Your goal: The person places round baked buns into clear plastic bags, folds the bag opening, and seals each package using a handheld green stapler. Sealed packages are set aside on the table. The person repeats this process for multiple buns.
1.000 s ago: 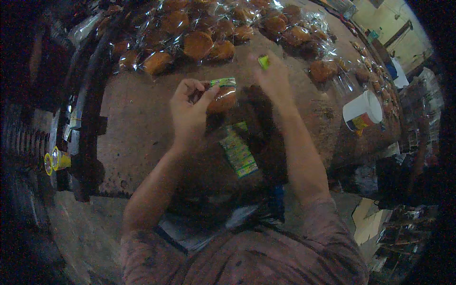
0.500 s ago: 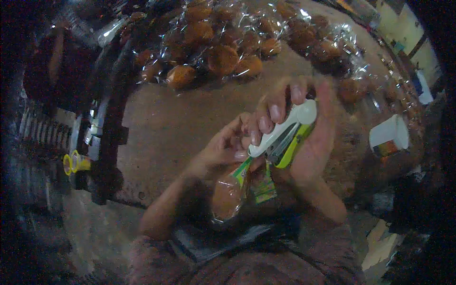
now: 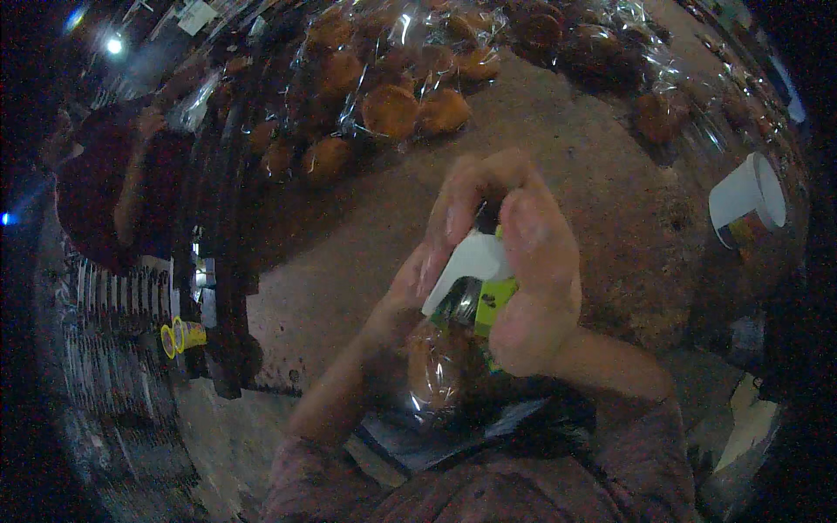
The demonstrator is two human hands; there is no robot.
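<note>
In front of my chest my right hand (image 3: 540, 270) is wrapped around a white and lime-green stapler (image 3: 478, 263). The jaw end points down and toward me, over the gathered top of a clear bag. Inside that bag is a round brown bun (image 3: 433, 370), hanging just below the stapler. My left hand (image 3: 399, 292) is closed at the bag's top, beside the stapler's white arm; its fingertips are partly hidden. A bit of green printed label shows beneath my right hand. Whether the jaws touch the plastic I cannot tell.
Several buns in clear wrap (image 3: 390, 112) lie along the far side of the brown tabletop (image 3: 610, 183). A white cup (image 3: 737, 205) is at the right. Two yellow-rimmed rings (image 3: 183, 337) sit by the dark left edge. Another person's arm (image 3: 132, 187) shows at the far left.
The stapler has turned and come lower, over the bag's top. My right fingers have curled further around it, and my left hand has shifted slightly. The green label is now mostly covered.
</note>
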